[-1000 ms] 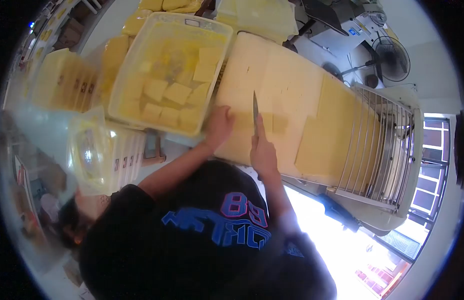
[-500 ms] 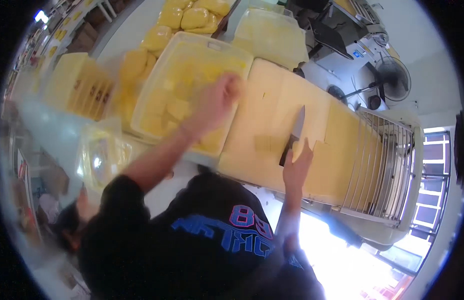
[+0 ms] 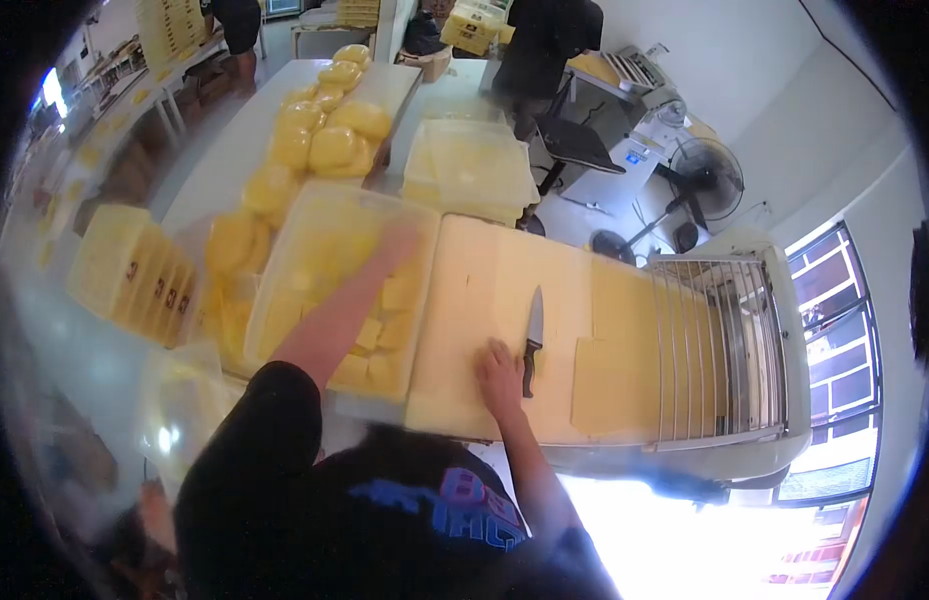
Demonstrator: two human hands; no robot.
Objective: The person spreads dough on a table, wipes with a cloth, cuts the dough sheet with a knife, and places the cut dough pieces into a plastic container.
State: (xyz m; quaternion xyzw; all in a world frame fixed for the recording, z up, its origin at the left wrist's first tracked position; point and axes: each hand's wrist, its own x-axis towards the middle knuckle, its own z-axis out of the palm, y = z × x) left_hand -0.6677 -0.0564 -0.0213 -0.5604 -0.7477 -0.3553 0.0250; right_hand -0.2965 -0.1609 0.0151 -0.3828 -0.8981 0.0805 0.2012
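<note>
My left hand (image 3: pixel 400 242) reaches into the upper right part of the clear tub (image 3: pixel 423 330), its fingers blurred by motion. Square yellow dough pieces (image 3: pixel 385 370) lie in the lower part of that tub. My right hand (image 3: pixel 498 372) rests on the pale board (image 3: pixel 475 250), fingers bent, on a small dough piece or just beside it; what lies under the fingers is hidden. Just right of this hand lies the knife (image 3: pixel 535 330), dark handle toward me and blade pointing away. A flat dough sheet (image 3: pixel 615 385) covers the board's right part.
Metal bars (image 3: pixel 695 350) of a machine guard stand over the right end. Bagged yellow dough lumps (image 3: pixel 335 147) lie beyond the tub. Stacked containers (image 3: pixel 135 275) stand at left. Another person (image 3: pixel 545 45) is at the back; a second person (image 3: pixel 240 30) stands upper left.
The knife was in my right hand and now lies on the board. My right hand has moved left of it. My left hand has moved from the board into the tub. The view has tilted up.
</note>
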